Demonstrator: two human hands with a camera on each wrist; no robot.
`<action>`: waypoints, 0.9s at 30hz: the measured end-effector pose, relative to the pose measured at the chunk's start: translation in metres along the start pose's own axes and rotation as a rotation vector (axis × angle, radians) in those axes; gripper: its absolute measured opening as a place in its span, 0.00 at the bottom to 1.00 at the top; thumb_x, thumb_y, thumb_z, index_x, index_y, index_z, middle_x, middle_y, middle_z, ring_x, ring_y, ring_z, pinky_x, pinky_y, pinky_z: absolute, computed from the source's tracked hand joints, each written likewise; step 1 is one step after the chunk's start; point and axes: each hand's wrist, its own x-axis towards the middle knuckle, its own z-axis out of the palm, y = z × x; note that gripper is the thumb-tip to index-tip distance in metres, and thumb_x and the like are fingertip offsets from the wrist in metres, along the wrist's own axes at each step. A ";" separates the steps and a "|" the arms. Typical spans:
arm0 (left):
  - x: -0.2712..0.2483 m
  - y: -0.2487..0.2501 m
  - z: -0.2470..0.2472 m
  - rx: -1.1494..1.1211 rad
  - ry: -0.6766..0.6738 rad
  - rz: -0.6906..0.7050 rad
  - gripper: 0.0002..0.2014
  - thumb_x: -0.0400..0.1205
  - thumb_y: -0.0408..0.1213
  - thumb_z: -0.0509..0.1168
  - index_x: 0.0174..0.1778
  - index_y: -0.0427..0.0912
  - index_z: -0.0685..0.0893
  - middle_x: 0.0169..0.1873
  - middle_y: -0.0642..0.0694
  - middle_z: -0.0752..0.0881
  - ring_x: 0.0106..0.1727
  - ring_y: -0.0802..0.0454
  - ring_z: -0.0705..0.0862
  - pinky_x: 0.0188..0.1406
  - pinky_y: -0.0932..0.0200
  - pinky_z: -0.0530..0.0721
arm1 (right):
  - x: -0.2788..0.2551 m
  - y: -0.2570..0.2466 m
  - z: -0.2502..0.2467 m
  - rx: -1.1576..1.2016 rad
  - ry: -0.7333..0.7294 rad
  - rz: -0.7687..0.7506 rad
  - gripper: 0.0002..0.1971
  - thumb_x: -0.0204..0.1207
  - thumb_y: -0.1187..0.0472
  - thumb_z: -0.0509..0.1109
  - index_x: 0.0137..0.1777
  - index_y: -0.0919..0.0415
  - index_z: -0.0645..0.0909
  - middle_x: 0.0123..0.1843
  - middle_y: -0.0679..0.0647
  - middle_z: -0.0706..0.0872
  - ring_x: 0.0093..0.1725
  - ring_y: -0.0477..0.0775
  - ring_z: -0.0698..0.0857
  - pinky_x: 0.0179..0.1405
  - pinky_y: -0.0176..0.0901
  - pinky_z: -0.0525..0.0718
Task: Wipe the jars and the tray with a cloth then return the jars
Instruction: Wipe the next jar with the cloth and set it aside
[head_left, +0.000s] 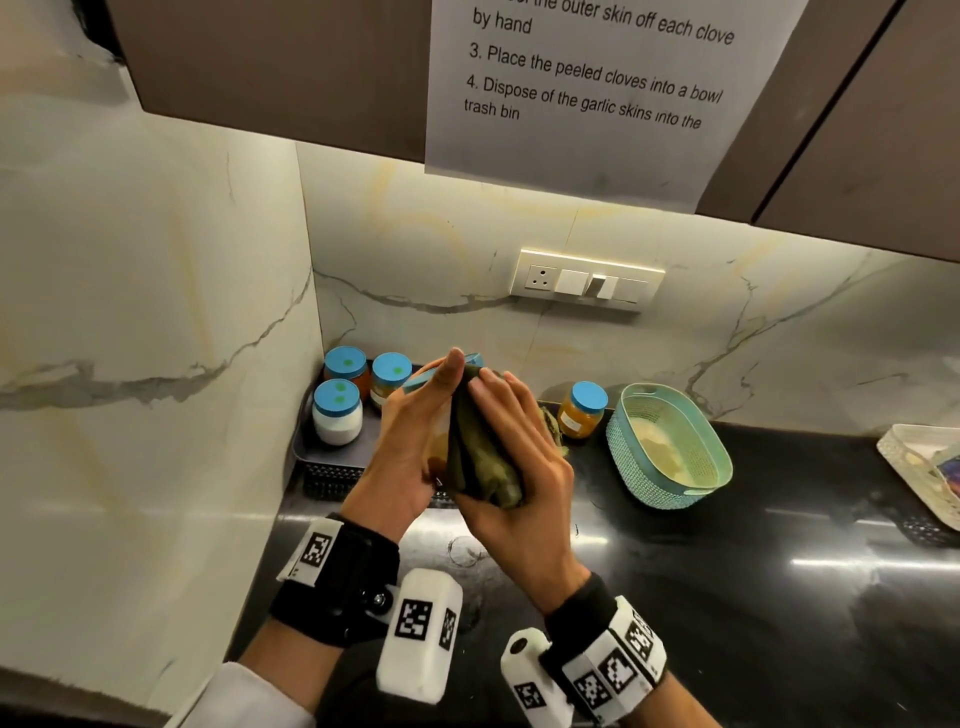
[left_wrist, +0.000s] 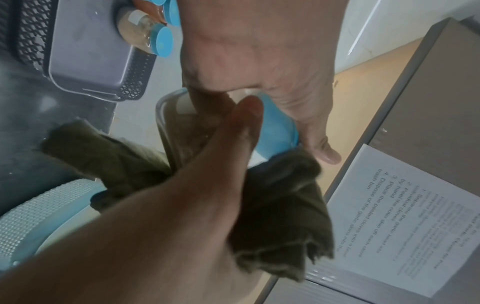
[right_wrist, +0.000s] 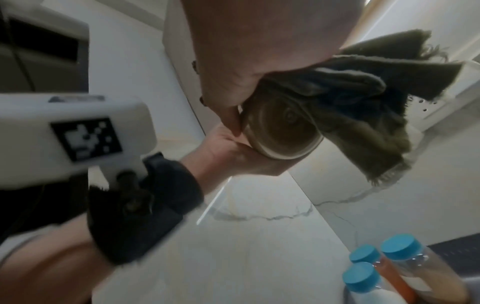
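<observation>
My left hand (head_left: 410, 441) grips a glass jar (head_left: 439, 448) with a blue lid (head_left: 420, 379), tilted above the counter. My right hand (head_left: 519, 467) holds a dark olive cloth (head_left: 483, 457) wrapped against the jar's side. The right wrist view shows the jar's round base (right_wrist: 280, 131) with the cloth (right_wrist: 363, 115) draped over it. A grey tray (head_left: 317, 452) sits in the back left corner with three blue-lidded jars (head_left: 336, 415) in it. Another jar (head_left: 582, 410) with orange contents stands on the counter right of my hands. Most of the held jar is hidden by hands and cloth.
A teal plastic basket (head_left: 670, 447) sits on the black counter (head_left: 727, 571) to the right, and a white basket (head_left: 919, 467) lies at the far right edge. Marble walls close in the left and back. A wall socket panel (head_left: 587, 280) and a printed sheet (head_left: 597, 88) are above.
</observation>
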 end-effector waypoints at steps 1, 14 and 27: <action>0.000 0.000 0.002 0.009 0.018 0.005 0.53 0.54 0.66 0.88 0.68 0.35 0.84 0.58 0.34 0.90 0.67 0.32 0.88 0.62 0.39 0.89 | 0.004 -0.001 -0.001 0.042 0.006 0.050 0.43 0.70 0.64 0.89 0.84 0.61 0.74 0.87 0.55 0.74 0.90 0.57 0.69 0.84 0.66 0.76; -0.010 0.026 -0.014 0.089 -0.362 -0.039 0.41 0.54 0.57 0.90 0.62 0.45 0.90 0.54 0.44 0.92 0.56 0.48 0.91 0.49 0.55 0.91 | 0.040 -0.019 -0.038 0.459 -0.168 0.432 0.46 0.62 0.80 0.86 0.78 0.50 0.78 0.64 0.45 0.93 0.65 0.48 0.92 0.62 0.42 0.91; -0.004 0.021 -0.003 -0.029 -0.252 0.050 0.44 0.56 0.55 0.91 0.66 0.40 0.90 0.59 0.40 0.92 0.62 0.45 0.91 0.54 0.53 0.92 | 0.032 -0.006 -0.004 0.132 0.000 0.021 0.45 0.64 0.68 0.91 0.82 0.62 0.76 0.81 0.57 0.83 0.82 0.58 0.80 0.80 0.60 0.81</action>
